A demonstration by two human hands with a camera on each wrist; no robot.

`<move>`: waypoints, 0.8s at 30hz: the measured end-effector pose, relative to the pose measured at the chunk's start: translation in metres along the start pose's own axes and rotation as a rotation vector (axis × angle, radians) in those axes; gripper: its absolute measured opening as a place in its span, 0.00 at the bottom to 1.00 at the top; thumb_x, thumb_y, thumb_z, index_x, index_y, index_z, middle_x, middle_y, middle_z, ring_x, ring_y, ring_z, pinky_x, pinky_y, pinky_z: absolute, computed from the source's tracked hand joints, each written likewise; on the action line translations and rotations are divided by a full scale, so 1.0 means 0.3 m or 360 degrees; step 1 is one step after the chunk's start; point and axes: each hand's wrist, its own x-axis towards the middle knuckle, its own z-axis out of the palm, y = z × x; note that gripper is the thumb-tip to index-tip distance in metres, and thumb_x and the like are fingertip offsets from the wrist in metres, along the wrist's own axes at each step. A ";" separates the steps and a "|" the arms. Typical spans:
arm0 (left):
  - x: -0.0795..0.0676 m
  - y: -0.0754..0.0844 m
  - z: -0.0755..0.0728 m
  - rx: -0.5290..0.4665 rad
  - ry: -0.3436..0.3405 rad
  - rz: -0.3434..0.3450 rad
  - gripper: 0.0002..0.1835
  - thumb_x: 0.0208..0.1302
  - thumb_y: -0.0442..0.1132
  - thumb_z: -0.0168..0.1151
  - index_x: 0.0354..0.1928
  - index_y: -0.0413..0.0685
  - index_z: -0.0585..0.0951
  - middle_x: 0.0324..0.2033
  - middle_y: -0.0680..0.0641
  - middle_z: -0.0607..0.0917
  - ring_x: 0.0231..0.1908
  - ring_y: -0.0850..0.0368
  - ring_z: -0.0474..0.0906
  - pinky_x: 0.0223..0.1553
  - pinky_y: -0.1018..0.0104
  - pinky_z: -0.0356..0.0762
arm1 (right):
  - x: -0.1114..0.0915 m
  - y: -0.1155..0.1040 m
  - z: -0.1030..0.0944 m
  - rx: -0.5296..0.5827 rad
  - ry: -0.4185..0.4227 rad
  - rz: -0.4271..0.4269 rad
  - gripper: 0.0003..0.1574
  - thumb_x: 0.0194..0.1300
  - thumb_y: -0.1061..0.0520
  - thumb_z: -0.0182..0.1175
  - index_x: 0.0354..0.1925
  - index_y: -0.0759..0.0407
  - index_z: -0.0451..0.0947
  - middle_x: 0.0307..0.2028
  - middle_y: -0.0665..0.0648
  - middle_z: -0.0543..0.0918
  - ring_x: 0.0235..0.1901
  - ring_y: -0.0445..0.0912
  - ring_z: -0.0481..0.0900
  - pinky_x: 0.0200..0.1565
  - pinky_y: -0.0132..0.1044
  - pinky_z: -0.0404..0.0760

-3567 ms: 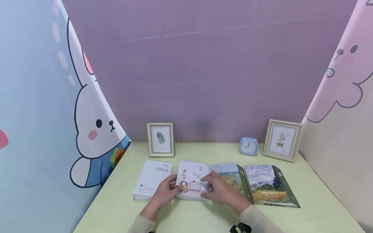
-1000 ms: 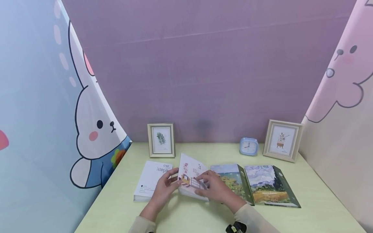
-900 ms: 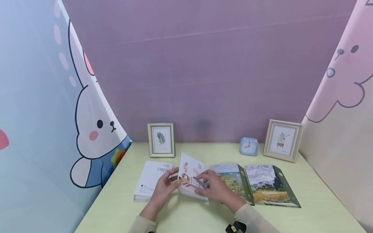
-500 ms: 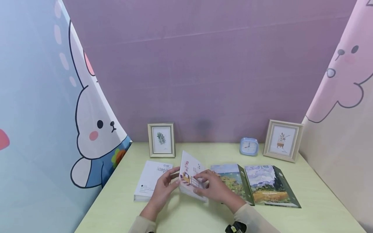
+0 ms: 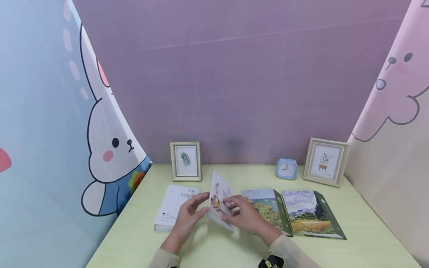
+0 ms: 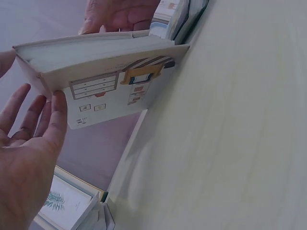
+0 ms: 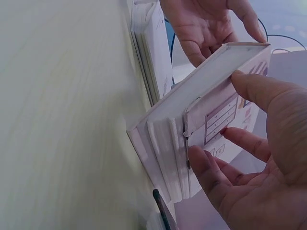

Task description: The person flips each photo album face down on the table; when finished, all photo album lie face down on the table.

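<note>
Tabletop (image 5: 218, 257), pale yellow-green, carries everything here. At its back, the potted-plant picture frame (image 5: 324, 163) and fern picture frame (image 5: 186, 162) stand apart from the hands, so a knock there seems unlikely. Nearer, the wheat-field-print book (image 5: 303, 216) and seascape-print book (image 5: 263, 208) lie side by side; the white hardcover book (image 5: 174, 208) lies beyond the left hand. Between the seascape-print book and the white one, the furniture-print hardcover book (image 5: 218, 203) is tilted, its spine (image 6: 31, 76) raised; I cannot tell whether its lower edge touches the tabletop. Dropped to the right, it could shove the seascape-print book askew. The left hand (image 5: 186, 217) pinches the spine edge between thumb and fingers; the right hand (image 5: 246, 217) rests bent, parted fingers on the front cover without closing round it. Most weight probably hangs on that left pinch, so a loosened thumb could let the book slip. The light-blue alarm clock (image 5: 286, 168) looks safely distant. Last, uneven pressure from the right fingertips (image 7: 197, 154) near the page edges could spread the pages or bend the cover.
</note>
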 end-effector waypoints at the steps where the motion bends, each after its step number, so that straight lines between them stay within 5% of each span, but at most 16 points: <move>1: 0.000 0.001 0.001 -0.0014 0.0002 0.0002 0.25 0.72 0.30 0.64 0.69 0.36 0.74 0.69 0.38 0.77 0.71 0.41 0.70 0.73 0.59 0.68 | 0.000 0.000 0.001 0.0023 -0.0002 -0.0011 0.35 0.66 0.46 0.74 0.68 0.48 0.77 0.62 0.60 0.75 0.54 0.55 0.81 0.51 0.42 0.87; 11: -0.002 -0.009 0.006 -0.0213 -0.0039 -0.0097 0.30 0.72 0.27 0.62 0.73 0.30 0.67 0.74 0.34 0.68 0.72 0.38 0.68 0.68 0.54 0.75 | 0.002 0.008 0.008 0.0158 0.0003 -0.0045 0.34 0.67 0.49 0.74 0.68 0.50 0.76 0.63 0.61 0.75 0.59 0.59 0.79 0.57 0.48 0.86; 24: -0.001 -0.008 0.007 -0.0192 -0.0053 -0.0108 0.34 0.73 0.28 0.62 0.77 0.37 0.63 0.75 0.36 0.68 0.72 0.41 0.68 0.69 0.57 0.73 | -0.018 -0.015 0.004 0.0370 -0.0048 -0.0006 0.37 0.70 0.52 0.72 0.72 0.52 0.71 0.67 0.65 0.71 0.60 0.64 0.78 0.53 0.45 0.88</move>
